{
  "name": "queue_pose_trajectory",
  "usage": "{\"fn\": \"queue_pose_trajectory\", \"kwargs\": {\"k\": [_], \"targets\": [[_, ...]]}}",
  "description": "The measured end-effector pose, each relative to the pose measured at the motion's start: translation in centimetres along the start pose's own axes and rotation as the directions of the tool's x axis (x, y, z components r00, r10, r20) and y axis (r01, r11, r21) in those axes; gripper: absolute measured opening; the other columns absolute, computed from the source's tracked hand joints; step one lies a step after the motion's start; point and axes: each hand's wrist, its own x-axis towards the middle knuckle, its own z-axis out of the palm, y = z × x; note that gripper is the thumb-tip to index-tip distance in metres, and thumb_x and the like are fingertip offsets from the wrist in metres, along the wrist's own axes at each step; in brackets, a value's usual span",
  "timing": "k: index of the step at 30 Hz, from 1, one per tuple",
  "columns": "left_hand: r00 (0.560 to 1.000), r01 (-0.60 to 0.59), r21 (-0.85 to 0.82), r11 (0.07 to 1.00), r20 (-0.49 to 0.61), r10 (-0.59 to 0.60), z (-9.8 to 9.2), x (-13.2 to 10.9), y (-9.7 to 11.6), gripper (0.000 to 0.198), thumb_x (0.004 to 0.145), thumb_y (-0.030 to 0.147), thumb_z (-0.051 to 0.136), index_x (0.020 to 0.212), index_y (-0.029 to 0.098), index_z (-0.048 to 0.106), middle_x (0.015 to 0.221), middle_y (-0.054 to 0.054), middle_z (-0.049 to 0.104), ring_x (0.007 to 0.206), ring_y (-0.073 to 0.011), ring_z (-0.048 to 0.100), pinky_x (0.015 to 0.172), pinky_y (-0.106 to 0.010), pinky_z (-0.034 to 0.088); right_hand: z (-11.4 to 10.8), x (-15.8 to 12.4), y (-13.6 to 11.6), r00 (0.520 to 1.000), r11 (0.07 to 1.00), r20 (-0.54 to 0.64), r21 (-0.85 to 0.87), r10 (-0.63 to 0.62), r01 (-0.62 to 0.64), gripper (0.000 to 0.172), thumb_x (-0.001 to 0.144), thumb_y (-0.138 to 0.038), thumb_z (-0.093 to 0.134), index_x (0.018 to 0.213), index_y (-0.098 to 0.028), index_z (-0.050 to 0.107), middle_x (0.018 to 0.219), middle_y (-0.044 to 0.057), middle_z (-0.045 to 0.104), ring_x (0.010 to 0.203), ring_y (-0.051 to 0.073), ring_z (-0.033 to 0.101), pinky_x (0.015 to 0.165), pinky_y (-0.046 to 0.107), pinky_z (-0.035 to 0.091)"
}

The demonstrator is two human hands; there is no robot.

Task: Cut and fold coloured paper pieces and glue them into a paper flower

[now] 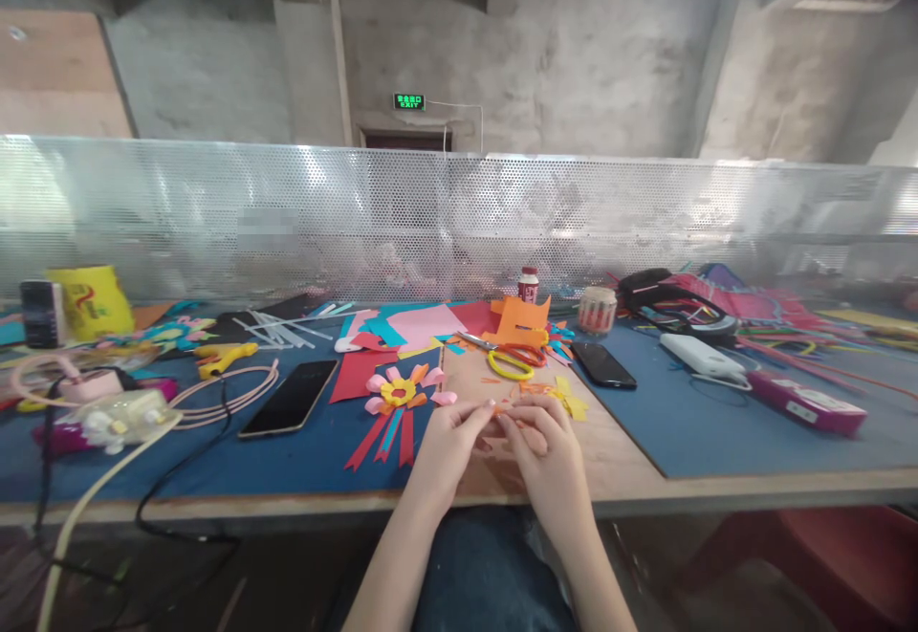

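My left hand (459, 429) and my right hand (543, 436) meet over the bare wooden part of the table. Both are closed, thumbs and fingers pinching a small orange strip of paper (500, 412) between them; most of it is hidden by the fingers. Just left of my left hand lies a paper flower (398, 393) with pink and orange petals, a yellow middle and red and blue paper tails. Beyond my hands rest scissors (511, 365) with yellow and orange handles. Yellow paper pieces (572, 397) and orange scraps lie by my right hand's fingers.
Coloured paper sheets (430, 326) are stacked behind the flower. A phone (291, 400) lies at left, another phone (604, 365) at right. Farther out are a yellow glue gun (226, 358), cables, a power strip (807, 403), a glass jar (597, 311) and a small bottle (528, 285). A perforated metal screen (322, 221) stands behind.
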Motion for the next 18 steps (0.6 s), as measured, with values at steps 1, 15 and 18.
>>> {"fn": "queue_pose_trajectory", "kwargs": {"k": [1,15,18], "targets": [[1.000,-0.001,0.004,1.000,0.005,0.001,0.02,-0.01,-0.02,0.028,0.076,0.039,0.054,0.082,0.016,0.069,0.073,-0.004,0.069,0.065,-0.0174,0.063,0.052,-0.022,0.044,-0.11,0.08,0.02,1.000,0.999,0.018,0.024,0.024,-0.025,0.012,0.081,-0.025,0.053,0.076,-0.019,0.062,0.089,0.006,0.054,0.086,0.019,0.052,0.079,0.036,0.044],[1.000,0.003,0.035,0.999,0.012,-0.003,0.19,-0.28,0.51,0.024,0.074,0.033,0.054,0.077,0.015,0.070,0.069,-0.004,0.068,0.061,-0.0165,0.060,0.053,-0.022,0.044,-0.31,0.10,0.38,0.968,0.923,0.117,0.296,0.222,-0.247,0.013,0.076,-0.032,0.058,0.079,-0.019,0.060,0.087,0.005,0.056,0.083,0.018,0.059,0.073,0.032,0.051],[1.000,-0.003,0.080,0.997,0.013,0.002,0.22,-0.49,0.94,0.019,0.071,0.028,0.057,0.076,0.016,0.071,0.067,-0.003,0.068,0.064,-0.0166,0.061,0.055,-0.021,0.044,-0.62,0.34,-0.07,0.956,0.910,0.132,0.296,0.261,-0.289,0.017,0.075,-0.035,0.059,0.078,-0.019,0.060,0.084,0.005,0.059,0.081,0.018,0.059,0.072,0.032,0.051]]}}
